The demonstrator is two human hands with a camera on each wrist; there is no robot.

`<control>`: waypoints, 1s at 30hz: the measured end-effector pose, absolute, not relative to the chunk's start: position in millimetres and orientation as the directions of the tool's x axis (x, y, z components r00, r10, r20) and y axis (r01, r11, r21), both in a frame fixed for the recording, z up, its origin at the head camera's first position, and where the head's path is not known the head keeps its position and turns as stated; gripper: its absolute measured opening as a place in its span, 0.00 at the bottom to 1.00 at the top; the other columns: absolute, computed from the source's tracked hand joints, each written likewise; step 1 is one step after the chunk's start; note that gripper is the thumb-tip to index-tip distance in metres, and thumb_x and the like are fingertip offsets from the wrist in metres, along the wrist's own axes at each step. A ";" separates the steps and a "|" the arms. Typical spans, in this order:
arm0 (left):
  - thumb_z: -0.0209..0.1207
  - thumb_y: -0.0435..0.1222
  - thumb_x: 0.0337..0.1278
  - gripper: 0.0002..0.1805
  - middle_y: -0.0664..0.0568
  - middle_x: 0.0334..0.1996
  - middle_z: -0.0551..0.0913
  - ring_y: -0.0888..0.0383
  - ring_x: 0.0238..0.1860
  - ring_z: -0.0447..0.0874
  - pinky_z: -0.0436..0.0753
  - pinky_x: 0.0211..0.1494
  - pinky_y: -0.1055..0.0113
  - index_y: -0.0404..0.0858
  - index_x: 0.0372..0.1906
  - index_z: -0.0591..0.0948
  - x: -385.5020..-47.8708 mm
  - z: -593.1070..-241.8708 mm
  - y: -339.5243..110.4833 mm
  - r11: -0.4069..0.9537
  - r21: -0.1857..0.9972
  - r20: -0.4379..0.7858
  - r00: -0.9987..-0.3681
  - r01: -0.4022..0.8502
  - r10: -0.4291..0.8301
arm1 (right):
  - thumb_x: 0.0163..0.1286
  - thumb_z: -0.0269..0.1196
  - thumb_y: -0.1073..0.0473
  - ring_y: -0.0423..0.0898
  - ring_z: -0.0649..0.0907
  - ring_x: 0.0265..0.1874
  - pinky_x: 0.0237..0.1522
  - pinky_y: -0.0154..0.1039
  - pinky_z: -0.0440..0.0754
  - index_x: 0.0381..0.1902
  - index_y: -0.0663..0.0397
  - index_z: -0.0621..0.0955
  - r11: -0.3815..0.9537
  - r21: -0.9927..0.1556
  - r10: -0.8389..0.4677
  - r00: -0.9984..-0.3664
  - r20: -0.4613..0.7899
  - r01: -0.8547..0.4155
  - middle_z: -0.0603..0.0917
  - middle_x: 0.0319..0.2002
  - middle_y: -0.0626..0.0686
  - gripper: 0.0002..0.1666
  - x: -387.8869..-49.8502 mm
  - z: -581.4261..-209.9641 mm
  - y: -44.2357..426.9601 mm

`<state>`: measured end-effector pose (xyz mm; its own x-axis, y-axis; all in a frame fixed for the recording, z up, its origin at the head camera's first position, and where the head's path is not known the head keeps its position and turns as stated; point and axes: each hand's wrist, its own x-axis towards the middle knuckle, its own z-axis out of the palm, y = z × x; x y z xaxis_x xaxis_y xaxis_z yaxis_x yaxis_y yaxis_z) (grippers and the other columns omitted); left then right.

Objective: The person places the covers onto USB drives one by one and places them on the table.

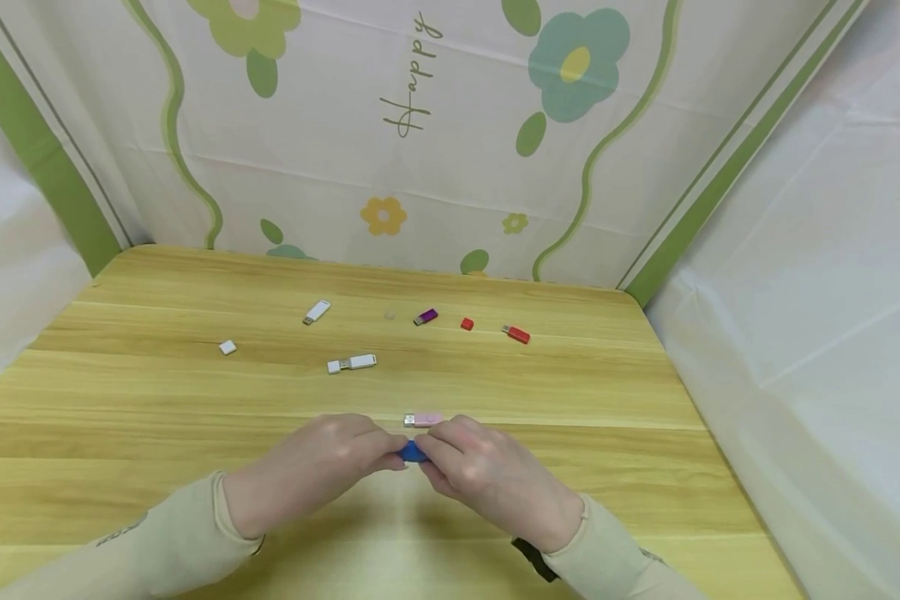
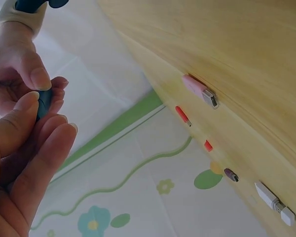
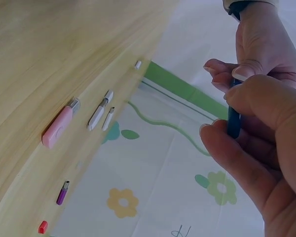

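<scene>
Between both hands is a blue USB stick (image 1: 412, 452), held above the table with its ends covered by fingers; no plug shows. My left hand (image 1: 322, 458) pinches one end between thumb and fingers. From the other side, my right hand (image 1: 487, 475) pinches the opposite end. Each wrist view shows the blue USB stick (image 2: 44, 102) bridging the two thumbs. Just beyond the hands lies a pink USB stick (image 1: 424, 420), its metal plug bare and pointing left. In the right wrist view, this pink USB stick (image 3: 58, 127) lies apart from the fingers.
Farther back on the wooden table (image 1: 157, 400) lie a white USB stick (image 1: 317, 312), another white one (image 1: 356, 362) with its cap at the plug, a loose white cap (image 1: 227, 347), a purple stick (image 1: 425, 317), a red cap (image 1: 467, 324) and a red stick (image 1: 517, 334).
</scene>
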<state>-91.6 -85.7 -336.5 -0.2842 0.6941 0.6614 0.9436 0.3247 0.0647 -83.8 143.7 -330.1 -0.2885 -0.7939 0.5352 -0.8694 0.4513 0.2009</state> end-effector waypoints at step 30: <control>0.49 0.42 0.75 0.20 0.55 0.24 0.83 0.65 0.24 0.78 0.77 0.29 0.80 0.36 0.33 0.85 -104.3 -340.0 -81.1 0.307 0.059 0.713 -0.255 0.950 0.653 | 0.52 0.75 0.65 0.38 0.80 0.27 0.35 0.21 0.78 0.41 0.63 0.85 0.454 0.250 -0.798 -0.265 0.541 -0.855 0.82 0.33 0.48 0.17 -91.3 -331.7 143.9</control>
